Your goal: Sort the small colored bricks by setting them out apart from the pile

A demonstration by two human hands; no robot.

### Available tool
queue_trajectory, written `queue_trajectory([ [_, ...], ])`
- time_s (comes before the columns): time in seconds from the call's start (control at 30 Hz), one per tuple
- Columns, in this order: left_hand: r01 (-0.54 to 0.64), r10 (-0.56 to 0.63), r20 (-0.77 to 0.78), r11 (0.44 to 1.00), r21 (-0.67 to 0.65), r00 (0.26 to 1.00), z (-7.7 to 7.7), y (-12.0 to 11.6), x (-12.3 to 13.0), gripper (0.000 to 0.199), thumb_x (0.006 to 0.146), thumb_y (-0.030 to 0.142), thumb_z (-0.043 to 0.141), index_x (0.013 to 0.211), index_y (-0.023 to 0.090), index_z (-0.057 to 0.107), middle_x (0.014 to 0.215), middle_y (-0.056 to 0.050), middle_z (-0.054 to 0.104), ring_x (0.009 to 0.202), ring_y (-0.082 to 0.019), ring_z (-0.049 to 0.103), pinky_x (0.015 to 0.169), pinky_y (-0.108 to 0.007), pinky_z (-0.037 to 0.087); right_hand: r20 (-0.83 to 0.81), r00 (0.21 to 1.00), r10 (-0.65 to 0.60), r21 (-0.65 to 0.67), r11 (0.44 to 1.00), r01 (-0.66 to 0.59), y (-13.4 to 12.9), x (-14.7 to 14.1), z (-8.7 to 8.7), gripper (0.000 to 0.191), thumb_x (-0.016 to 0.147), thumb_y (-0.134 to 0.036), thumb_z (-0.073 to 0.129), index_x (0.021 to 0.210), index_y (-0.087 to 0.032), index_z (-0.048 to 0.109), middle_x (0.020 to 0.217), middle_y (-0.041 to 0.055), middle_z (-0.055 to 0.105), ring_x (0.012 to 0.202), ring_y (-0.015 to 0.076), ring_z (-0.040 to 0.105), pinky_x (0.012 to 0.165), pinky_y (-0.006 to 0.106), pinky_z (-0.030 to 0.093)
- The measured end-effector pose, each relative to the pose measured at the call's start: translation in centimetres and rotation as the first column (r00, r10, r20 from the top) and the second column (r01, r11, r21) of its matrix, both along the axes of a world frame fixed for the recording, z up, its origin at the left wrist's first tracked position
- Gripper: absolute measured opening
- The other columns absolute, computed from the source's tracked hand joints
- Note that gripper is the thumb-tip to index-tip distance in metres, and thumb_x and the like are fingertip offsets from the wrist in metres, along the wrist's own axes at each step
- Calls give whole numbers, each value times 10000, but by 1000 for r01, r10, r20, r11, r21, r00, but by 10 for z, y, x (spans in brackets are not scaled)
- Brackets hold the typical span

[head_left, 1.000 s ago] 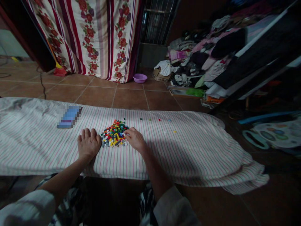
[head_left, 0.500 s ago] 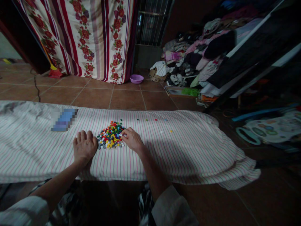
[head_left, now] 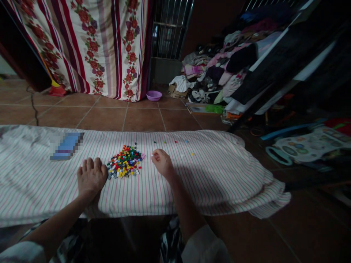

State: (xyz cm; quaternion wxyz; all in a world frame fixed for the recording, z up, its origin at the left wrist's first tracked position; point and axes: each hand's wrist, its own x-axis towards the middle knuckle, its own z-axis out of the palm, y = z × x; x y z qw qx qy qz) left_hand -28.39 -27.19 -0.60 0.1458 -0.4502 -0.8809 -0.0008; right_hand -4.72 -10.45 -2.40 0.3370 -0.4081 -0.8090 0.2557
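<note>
Near frame centre, my right hand [head_left: 161,163] pinches what looks like a white block [head_left: 153,156], right of the coloured heap [head_left: 124,162] and left of most loose blocks [head_left: 176,141], while my left hand [head_left: 91,178], spread flat, lies nearer the heap, at its left edge.

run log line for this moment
left hand: flat on striped cloth; right hand: pinched, contents unclear, beside pile of small pieces; loose pieces: apart from pile

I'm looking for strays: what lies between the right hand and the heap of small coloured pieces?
In the head view, only a strip of striped cloth shows between the right hand and the heap; no loose piece is visible there.
</note>
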Motion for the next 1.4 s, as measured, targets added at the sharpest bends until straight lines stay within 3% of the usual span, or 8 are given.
queue_trajectory([
  [0.17, -4, 4, 13, 1000, -6, 1000, 0, 1, 1, 449, 936, 332, 250, 1212, 114, 530, 1259, -185, 539, 1281, -337, 428, 1002, -432, 342, -85, 989, -120, -40, 992, 117, 10, 25, 3, 55, 793, -218, 522, 839, -215, 550, 759, -10, 615, 698, 133, 609, 669, 234, 474],
  [0.37, 6, -6, 12, 1000, 1, 1000, 3, 1, 3, 436, 947, 327, 236, 1174, 112, 541, 1237, -196, 547, 1259, -338, 439, 972, -426, 360, -63, 946, -319, -74, 946, 314, 22, 63, 8, 61, 752, -256, 535, 797, -221, 556, 706, -3, 637, 663, 149, 615, 675, 254, 480],
  [0.53, 20, -20, 13, 1000, 11, 1000, 4, 1, 2, 402, 945, 320, 251, 1133, 124, 547, 1183, -199, 565, 1206, -341, 467, 943, -432, 378, -43, 920, -389, -64, 920, 386, 23, 79, 7, 94, 748, -264, 529, 811, -220, 583, 712, 11, 658, 669, 155, 618, 666, 255, 480],
  [0.77, 37, -38, 31, 999, 26, 999, 6, 0, 4, 403, 939, 310, 254, 1145, 112, 539, 1162, -214, 558, 1188, -347, 467, 941, -444, 375, 98, 934, -345, -61, 934, 351, 22, 73, -3, 100, 773, -246, 537, 859, -224, 583, 757, 1, 664, 664, 140, 608, 651, 236, 437],
  [0.97, 17, -16, 35, 1000, -16, 999, 7, 1, 4, 411, 940, 326, 241, 1124, 131, 552, 1167, -189, 564, 1205, -332, 467, 944, -425, 375, 136, 936, -324, 18, 946, 324, 31, 62, -14, 135, 738, -178, 529, 856, -213, 586, 768, 4, 651, 718, 145, 604, 667, 227, 421],
  [1.23, -2, 2, -3, 1000, -21, 1000, 2, 2, 2, 460, 946, 341, 200, 1186, 125, 528, 1221, -172, 546, 1246, -323, 450, 977, -417, 358, 165, 927, -336, 108, 941, 322, 28, 49, -17, 124, 779, -134, 493, 837, -207, 575, 770, 22, 636, 755, 163, 592, 701, 244, 411],
  [1.4, 7, -7, -20, 1000, -23, 1000, 2, 2, 2, 440, 942, 335, 204, 1145, 134, 539, 1189, -165, 554, 1230, -320, 462, 960, -409, 358, 254, 919, -303, 87, 953, 290, 27, 52, -18, 122, 817, -168, 501, 887, -201, 595, 813, 31, 658, 754, 162, 587, 674, 247, 380],
])
